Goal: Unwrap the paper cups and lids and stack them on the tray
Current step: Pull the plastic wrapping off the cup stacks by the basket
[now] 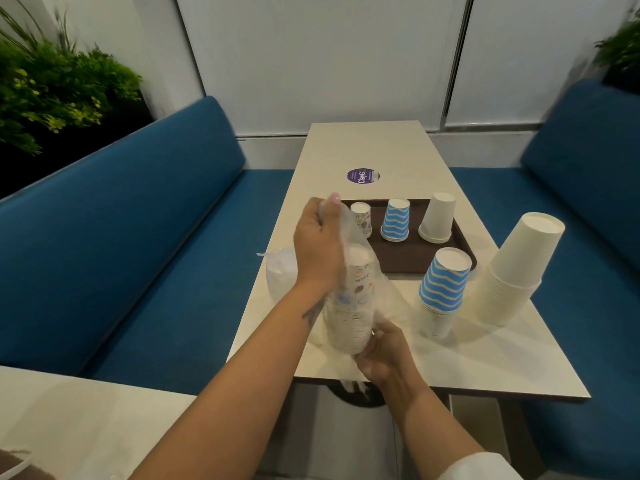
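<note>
Left hand [317,242] pinches the clear wrap [349,237] above the printed cup stack [349,313]; right hand [382,351] grips the stack's base, near the table's [363,147] near-left edge. Draw the wrap upward steadily — keep the base clamped so nested cups stay aligned. Brown tray [398,261] sits just beyond.

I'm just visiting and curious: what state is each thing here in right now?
Left hand: pinches the wrapper's top.
Right hand: holds the stack's bottom.
Printed cup stack: still wrapped.
Tray: holds three upside-down cup stacks.
Striped stack: unwrapped, on table.
White stack: unwrapped, on table.
</note>
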### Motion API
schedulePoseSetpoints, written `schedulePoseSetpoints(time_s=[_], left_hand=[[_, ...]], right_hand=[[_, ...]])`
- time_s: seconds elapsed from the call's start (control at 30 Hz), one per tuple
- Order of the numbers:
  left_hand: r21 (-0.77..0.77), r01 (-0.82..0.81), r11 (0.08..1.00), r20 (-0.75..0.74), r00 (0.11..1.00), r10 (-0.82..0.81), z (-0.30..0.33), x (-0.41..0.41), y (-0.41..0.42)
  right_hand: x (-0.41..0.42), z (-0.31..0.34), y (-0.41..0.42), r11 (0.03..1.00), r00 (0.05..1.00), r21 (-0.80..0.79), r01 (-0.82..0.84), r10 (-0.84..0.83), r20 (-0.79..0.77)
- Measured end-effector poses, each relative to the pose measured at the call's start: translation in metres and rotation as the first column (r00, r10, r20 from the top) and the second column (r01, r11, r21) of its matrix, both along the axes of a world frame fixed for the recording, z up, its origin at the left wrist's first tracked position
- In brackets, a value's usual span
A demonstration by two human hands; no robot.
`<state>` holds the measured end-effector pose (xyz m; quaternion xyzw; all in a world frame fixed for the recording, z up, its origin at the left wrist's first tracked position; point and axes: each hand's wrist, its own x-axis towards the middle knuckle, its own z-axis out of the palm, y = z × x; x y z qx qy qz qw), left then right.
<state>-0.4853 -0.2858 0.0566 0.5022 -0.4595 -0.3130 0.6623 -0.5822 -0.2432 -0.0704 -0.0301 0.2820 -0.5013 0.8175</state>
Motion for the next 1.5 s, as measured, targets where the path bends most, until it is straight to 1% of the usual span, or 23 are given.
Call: schedulePoseSetpoints(time_s=[0.07, 0.1, 0.23, 0.3, 0.43, 0.5, 0.57, 0.63, 0.67, 0.7, 0.73, 0.77, 0.8, 0.87, 0.9, 0.93, 0.97, 1.0, 1.1, 1.2, 1.3, 1.4, 1.5], left_hand=[[0.06, 0.047, 0.997, -0.298, 0.954, -0.027, 0.004, 0.001, -0.005], [0.062, 0.056, 0.996, -0.37, 0.929, -0.029, 0.008, 0.001, -0.004], [-0.003, 0.152, 0.988, -0.457, 0.879, -0.136, 0.025, 0.015, -0.007], [-0.106, 0.197, 0.975, -0.474, 0.852, -0.224, 0.038, 0.023, -0.005], [-0.28, 0.228, 0.932, -0.567, 0.744, -0.353, 0.072, 0.053, 0.008], [-0.285, 0.345, 0.894, -0.489, 0.75, -0.446, 0.089, 0.075, 0.017], [-0.194, 0.563, 0.803, -0.36, 0.721, -0.592, 0.1, 0.098, 0.025], [0.043, 0.679, 0.733, -0.238, 0.72, -0.652, 0.106, 0.111, 0.035], [0.217, 0.655, 0.724, -0.103, 0.753, -0.65, 0.107, 0.114, 0.038], [0.421, 0.555, 0.717, 0.113, 0.753, -0.649, 0.105, 0.114, 0.04], [0.609, 0.38, 0.696, 0.34, 0.668, -0.662, 0.1, 0.111, 0.04], [0.74, 0.189, 0.645, 0.48, 0.523, -0.704, 0.096, 0.106, 0.04], [0.816, 0.046, 0.576, 0.52, 0.376, -0.767, 0.089, 0.098, 0.039], [0.884, -0.101, 0.457, 0.468, 0.167, -0.868, 0.067, 0.073, 0.037], [0.898, -0.14, 0.416, 0.431, 0.102, -0.896, 0.049, 0.059, 0.037], [0.907, -0.17, 0.386, 0.402, 0.074, -0.913, 0.028, 0.045, 0.036], [0.909, -0.176, 0.377, 0.397, 0.1, -0.912, 0.005, 0.032, 0.038], [0.906, -0.148, 0.397, 0.419, 0.179, -0.89, -0.018, 0.021, 0.039], [0.814, 0.011, 0.581, 0.493, 0.517, -0.7, -0.08, 0.005, 0.036], [0.709, 0.031, 0.704, 0.464, 0.731, -0.5, -0.114, -0.001, 0.033], [0.649, 0.009, 0.761, 0.436, 0.815, -0.381, -0.129, 0.0, 0.027], [0.626, -0.019, 0.78, 0.452, 0.824, -0.342, -0.139, -0.002, 0.019], [0.616, -0.043, 0.786, 0.461, 0.829, -0.316, -0.147, -0.008, 0.014]], right_hand=[[-0.001, -0.004, -0.003, 0.999, 1.0, 0.044, 0.008, -0.009, 0.016], [-0.002, -0.006, -0.004, 0.998, 1.0, 0.055, 0.005, -0.006, 0.011], [-0.003, -0.015, -0.008, 0.995, 1.0, 0.103, 0.01, -0.01, 0.0], [-0.003, -0.015, -0.007, 0.995, 1.0, 0.098, 0.016, -0.016, -0.004], [-0.006, -0.022, -0.01, 0.996, 0.998, 0.07, 0.062, -0.061, -0.019], [-0.007, -0.025, -0.012, 0.992, 0.997, 0.107, 0.071, -0.072, 0.007], [-0.008, -0.028, -0.015, 0.987, 0.995, 0.133, 0.093, -0.095, 0.009], [-0.008, -0.03, -0.016, 0.985, 0.993, 0.13, 0.114, -0.113, -0.016], [-0.009, -0.031, -0.016, 0.983, 0.993, 0.139, 0.119, -0.118, -0.017], [-0.009, -0.032, -0.017, 0.98, 0.992, 0.159, 0.121, -0.123, 0.004], [-0.011, -0.032, -0.018, 0.976, 0.991, 0.182, 0.123, -0.131, 0.033], [-0.012, -0.033, -0.019, 0.972, 0.988, 0.197, 0.126, -0.14, 0.058], [-0.013, -0.032, -0.02, 0.97, 0.985, 0.204, 0.135, -0.153, 0.075], [-0.013, -0.033, -0.023, 0.964, 0.981, 0.213, 0.162, -0.18, 0.07], [-0.012, -0.033, -0.024, 0.961, 0.979, 0.209, 0.179, -0.195, 0.061], [-0.012, -0.032, -0.025, 0.96, 0.977, 0.2, 0.195, -0.208, 0.043], [-0.011, -0.032, -0.026, 0.961, 0.977, 0.184, 0.206, -0.212, 0.012], [-0.012, -0.032, -0.027, 0.965, 0.978, 0.157, 0.208, -0.208, -0.022], [-0.013, -0.032, -0.03, 0.98, 0.982, 0.101, 0.173, -0.163, -0.101], [-0.015, -0.034, -0.034, 0.993, 0.973, 0.046, 0.105, -0.093, -0.211], [-0.017, -0.039, -0.04, 0.999, 0.899, -0.022, 0.028, -0.035, -0.436], [-0.016, -0.041, -0.045, 0.999, 0.663, -0.043, -0.032, -0.011, -0.749], [-0.017, -0.04, -0.048, 0.998, 0.476, -0.066, -0.019, -0.049, -0.878]])
